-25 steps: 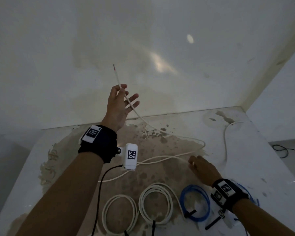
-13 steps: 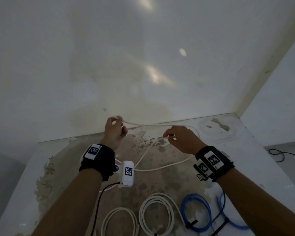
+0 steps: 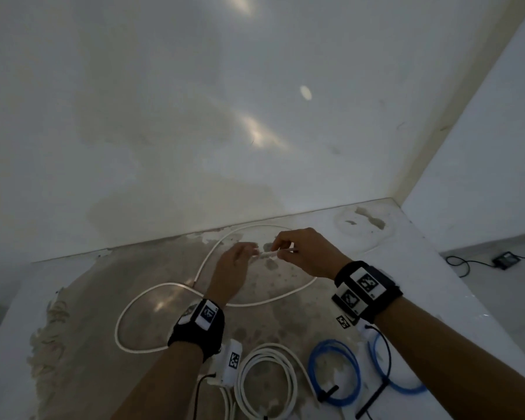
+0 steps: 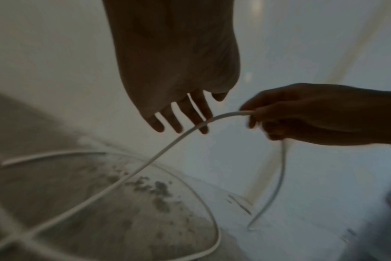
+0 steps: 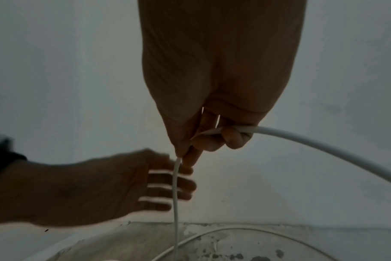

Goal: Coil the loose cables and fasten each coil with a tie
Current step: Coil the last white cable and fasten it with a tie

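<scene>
White cable [image 3: 152,301] in right hand [image 3: 306,253] grip

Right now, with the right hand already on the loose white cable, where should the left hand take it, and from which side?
Take the thin white loose cable on the raised run just left of the right hand, coming from the left. That stretch arcs clear of the stained white tabletop, and the left hand hovers there with straight fingers, so a grip can likely close round it.
</scene>
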{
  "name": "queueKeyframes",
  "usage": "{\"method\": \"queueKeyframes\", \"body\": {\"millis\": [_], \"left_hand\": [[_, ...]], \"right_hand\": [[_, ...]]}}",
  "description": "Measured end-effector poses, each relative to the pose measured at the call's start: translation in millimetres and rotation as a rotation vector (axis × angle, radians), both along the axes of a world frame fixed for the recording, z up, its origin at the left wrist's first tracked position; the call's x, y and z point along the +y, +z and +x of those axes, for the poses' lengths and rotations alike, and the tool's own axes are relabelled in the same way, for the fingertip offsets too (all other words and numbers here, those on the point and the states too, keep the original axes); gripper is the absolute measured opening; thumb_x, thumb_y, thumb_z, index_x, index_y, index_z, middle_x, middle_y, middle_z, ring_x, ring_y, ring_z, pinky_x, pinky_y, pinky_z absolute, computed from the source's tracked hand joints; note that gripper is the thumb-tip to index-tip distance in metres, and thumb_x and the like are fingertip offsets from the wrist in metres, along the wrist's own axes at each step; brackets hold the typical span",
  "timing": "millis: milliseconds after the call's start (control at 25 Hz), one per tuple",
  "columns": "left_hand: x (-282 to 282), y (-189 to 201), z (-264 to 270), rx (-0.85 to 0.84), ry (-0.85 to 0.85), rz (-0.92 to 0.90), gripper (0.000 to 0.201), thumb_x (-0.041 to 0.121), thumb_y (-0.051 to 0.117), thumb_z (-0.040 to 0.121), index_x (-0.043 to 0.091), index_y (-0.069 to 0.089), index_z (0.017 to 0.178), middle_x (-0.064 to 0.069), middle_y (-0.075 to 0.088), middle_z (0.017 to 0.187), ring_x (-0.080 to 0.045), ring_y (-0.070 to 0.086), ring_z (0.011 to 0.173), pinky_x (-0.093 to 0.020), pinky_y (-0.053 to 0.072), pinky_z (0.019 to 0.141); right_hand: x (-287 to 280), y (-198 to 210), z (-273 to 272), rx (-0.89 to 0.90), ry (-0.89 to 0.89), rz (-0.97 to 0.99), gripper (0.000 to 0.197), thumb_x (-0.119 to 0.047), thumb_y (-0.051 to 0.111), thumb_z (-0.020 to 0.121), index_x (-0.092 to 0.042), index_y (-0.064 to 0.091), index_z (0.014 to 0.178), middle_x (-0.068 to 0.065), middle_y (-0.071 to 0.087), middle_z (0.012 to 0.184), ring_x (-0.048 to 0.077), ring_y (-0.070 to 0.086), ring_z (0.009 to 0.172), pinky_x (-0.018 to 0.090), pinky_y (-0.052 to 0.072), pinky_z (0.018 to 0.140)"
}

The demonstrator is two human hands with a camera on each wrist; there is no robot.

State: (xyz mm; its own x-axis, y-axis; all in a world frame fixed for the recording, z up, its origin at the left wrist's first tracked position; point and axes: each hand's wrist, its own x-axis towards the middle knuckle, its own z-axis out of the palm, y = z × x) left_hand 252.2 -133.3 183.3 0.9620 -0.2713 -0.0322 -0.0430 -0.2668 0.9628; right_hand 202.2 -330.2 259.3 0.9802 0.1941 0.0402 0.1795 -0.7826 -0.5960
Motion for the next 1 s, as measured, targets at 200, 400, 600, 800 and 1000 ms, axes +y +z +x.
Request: {"method": "queueKeyframes", "body": {"millis": [200, 400, 600, 800, 1000], "left_hand": [[9, 47, 7, -0.237, -0.099, 0.131, 0.026, 0.018, 0.041, 0.103, 0.023, 0.052, 0.080, -0.003, 0.052, 0.072, -0.025, 0.052, 0.064, -0.034, 0.044, 0.064], [90, 98, 52, -0.244, 0.299, 0.044, 0.028, 0.017, 0.037, 0.103, 0.025, 0.051, 0.080, 0.003, 0.053, 0.067, -0.009, 0.052, 0.053, -0.041, 0.048, 0.072], [96, 133, 45, -0.185, 0.333, 0.024, 0.029, 0.015, 0.037, 0.103, 0.023, 0.055, 0.082, -0.006, 0.048, 0.071, -0.009, 0.054, 0.044, -0.034, 0.045, 0.063], [37, 152, 3, -0.044, 0.010, -0.097, 0.023, 0.013, 0.041, 0.104, 0.011, 0.063, 0.097, -0.005, 0.054, 0.071, -0.009, 0.063, 0.052, -0.029, 0.050, 0.063], [33, 160, -15, 0.000, -0.118, -0.111, 0.027, 0.016, 0.043, 0.104, 0.005, 0.064, 0.116, -0.004, 0.062, 0.083, -0.017, 0.069, 0.073, -0.028, 0.054, 0.071]], "right_hand": [[-25, 7, 7, 0.000, -0.038, -0.006, 0.013, -0.030, 0.063, 0.094, -0.018, 0.064, 0.093, -0.009, 0.062, 0.077, 0.000, 0.054, 0.066, 0.019, 0.041, 0.062], [-124, 19, -11, 0.095, -0.347, 0.085, 0.016, -0.023, 0.056, 0.099, -0.016, 0.060, 0.085, -0.001, 0.058, 0.067, 0.016, 0.056, 0.059, 0.027, 0.045, 0.061], [-118, 31, -23, 0.088, -0.372, 0.016, 0.014, -0.024, 0.047, 0.103, -0.015, 0.055, 0.097, -0.001, 0.051, 0.073, 0.017, 0.048, 0.062, 0.020, 0.037, 0.053], [-27, 52, -27, 0.539, -0.014, -0.118, 0.016, -0.017, 0.039, 0.103, -0.012, 0.052, 0.111, 0.014, 0.053, 0.090, 0.022, 0.051, 0.060, 0.036, 0.048, 0.054], [28, 101, -51, 0.516, 0.109, 0.596, 0.022, -0.018, 0.047, 0.103, -0.010, 0.060, 0.119, 0.021, 0.067, 0.100, 0.029, 0.071, 0.081, 0.037, 0.058, 0.065]]}}
